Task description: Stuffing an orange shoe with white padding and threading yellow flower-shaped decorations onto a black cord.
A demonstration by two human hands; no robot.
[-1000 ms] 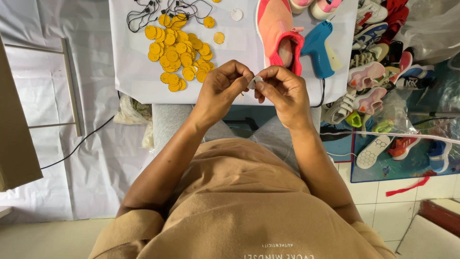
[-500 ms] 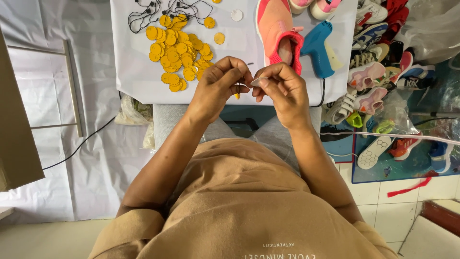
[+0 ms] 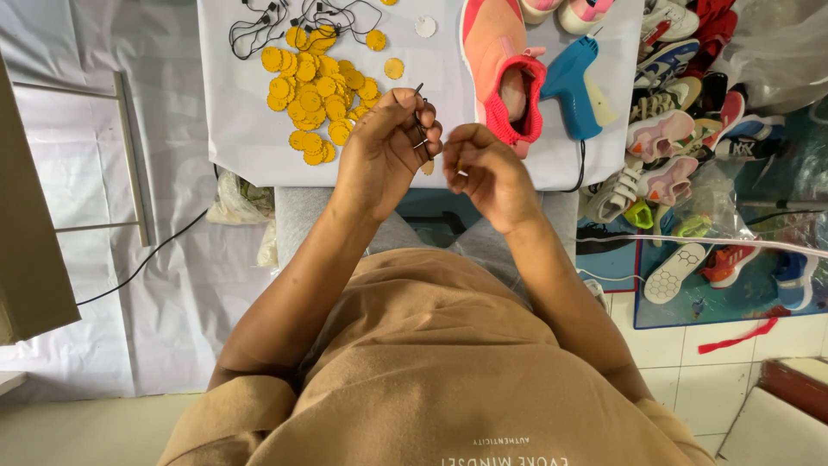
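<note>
The right hand (image 3: 487, 168) has drawn apart from the left hand (image 3: 388, 142), fingers curled, seemingly empty. The left now pinches a thin black cord (image 3: 420, 121) alone. Just beyond it, yellow discs (image 3: 315, 99) lie heaped on the worktop (image 3: 250, 138).

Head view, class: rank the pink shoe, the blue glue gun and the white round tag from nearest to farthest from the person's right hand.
From the right hand:
1. Pink shoe, just above the hand, slightly right.
2. Blue glue gun, farther right, beyond the shoe.
3. White round tag, up at the table's far edge.
</note>
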